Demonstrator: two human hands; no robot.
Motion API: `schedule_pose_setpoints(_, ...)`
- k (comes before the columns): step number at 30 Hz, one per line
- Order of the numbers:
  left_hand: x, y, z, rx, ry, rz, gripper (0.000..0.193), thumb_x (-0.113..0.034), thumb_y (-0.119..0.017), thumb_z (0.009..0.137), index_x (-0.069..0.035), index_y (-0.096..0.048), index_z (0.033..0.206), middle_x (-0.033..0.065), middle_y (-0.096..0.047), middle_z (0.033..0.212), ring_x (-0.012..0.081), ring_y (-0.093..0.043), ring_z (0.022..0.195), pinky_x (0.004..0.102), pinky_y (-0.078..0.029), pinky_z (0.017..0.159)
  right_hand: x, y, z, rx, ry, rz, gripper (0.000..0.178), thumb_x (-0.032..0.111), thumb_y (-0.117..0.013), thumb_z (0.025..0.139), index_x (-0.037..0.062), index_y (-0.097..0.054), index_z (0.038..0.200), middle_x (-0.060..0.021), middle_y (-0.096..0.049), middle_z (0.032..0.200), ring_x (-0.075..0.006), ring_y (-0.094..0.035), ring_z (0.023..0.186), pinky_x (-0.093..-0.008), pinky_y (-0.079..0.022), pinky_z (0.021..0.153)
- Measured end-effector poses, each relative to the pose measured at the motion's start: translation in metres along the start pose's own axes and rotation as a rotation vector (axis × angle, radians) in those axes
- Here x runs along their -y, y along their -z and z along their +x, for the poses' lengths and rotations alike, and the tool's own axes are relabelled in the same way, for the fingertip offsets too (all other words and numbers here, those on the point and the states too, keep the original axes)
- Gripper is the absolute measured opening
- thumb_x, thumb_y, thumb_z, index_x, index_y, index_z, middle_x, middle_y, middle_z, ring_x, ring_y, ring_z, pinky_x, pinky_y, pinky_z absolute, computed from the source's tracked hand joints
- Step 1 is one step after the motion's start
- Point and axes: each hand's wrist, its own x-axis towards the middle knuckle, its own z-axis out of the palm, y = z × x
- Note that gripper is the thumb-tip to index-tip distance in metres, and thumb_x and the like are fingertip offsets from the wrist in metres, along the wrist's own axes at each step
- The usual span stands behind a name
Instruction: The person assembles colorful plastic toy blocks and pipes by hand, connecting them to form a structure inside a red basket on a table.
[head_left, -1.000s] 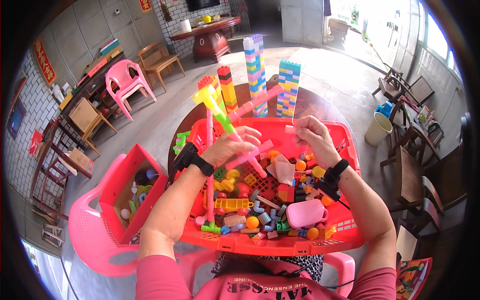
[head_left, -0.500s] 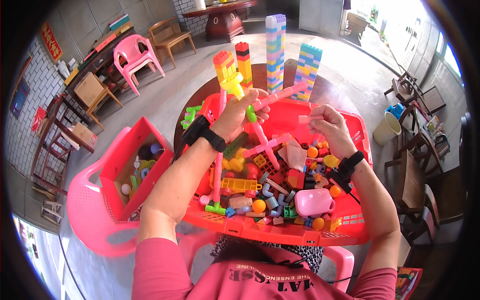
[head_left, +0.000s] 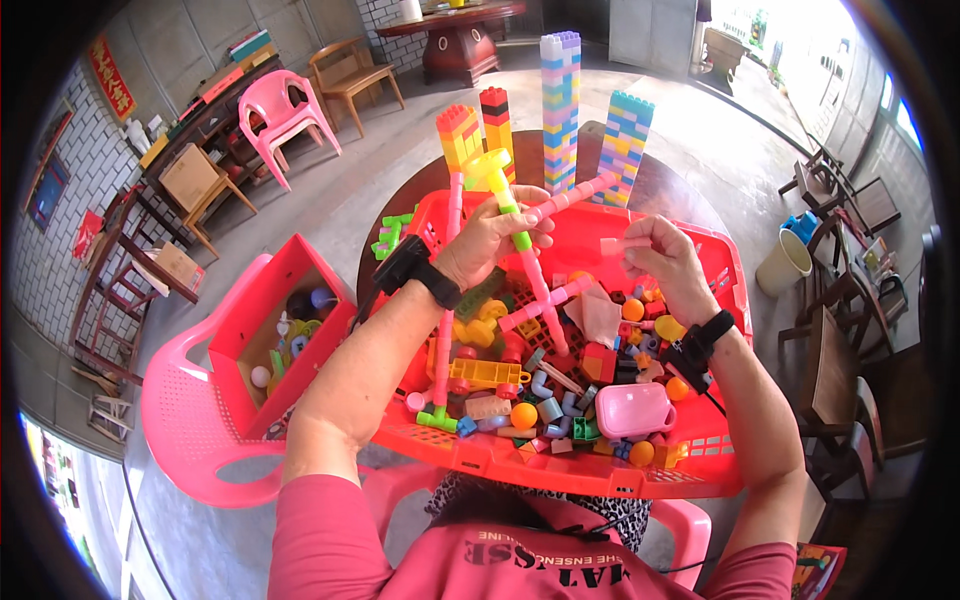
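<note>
- Curving outward at the back, the brown worktop (head_left: 668, 185) showed.
- A red plastic basket (head_left: 560, 475) held mixed toy pieces (head_left: 600, 362).
- Four building-block towers (head_left: 561, 110) stood behind it.
- A branching toy-pipe assembly (head_left: 533, 272) slanted over the basket, the left hand (head_left: 487, 236) closing its fingers around it.
- The right hand (head_left: 670, 262) pinched a short pink tube (head_left: 611, 246) between its fingers.

The left forearm (head_left: 370, 365) and right forearm (head_left: 755, 410) reached forward, converging inward from bent elbows (head_left: 318, 448). The left hand (head_left: 488, 238) curled in a closed grip; the right hand (head_left: 668, 262), held apart from it, pinched with thumb and bent fingers (head_left: 650, 230), its back partly upward.
</note>
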Motion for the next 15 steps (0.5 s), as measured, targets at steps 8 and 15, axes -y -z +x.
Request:
schedule_pose_setpoints(8, -0.011, -0.026, -0.005, -0.009, -0.225, 0.327, 0.031, -0.006, -0.059, 0.091, -0.004, -0.054, 0.122, 0.0075, -0.06, 0.102, 0.0139, -0.061, 0.094, 0.028, -0.053, 0.08, 0.003, -0.002, 0.0, 0.028, -0.026, 0.006, 0.01, 0.009, -0.063, 0.089, 0.0029, -0.058, 0.096, 0.0015, -0.06, 0.08, -0.0055, -0.055, 0.068, -0.0225, -0.046, 0.061)
schedule_pose_setpoints(15, -0.013, -0.026, -0.006, -0.039, -0.236, 0.508, 0.03, -0.006, -0.061, 0.091, -0.003, -0.054, 0.12, 0.0049, -0.061, 0.093, 0.0134, -0.063, 0.086, 0.0272, -0.053, 0.078, -0.011, 0.001, -0.002, 0.262, 0.04, -0.617, 0.018, 0.011, -0.071, 0.078, 0.0023, -0.059, 0.088, -0.0071, -0.059, 0.069, -0.018, -0.058, 0.063, -0.0309, -0.046, 0.059)
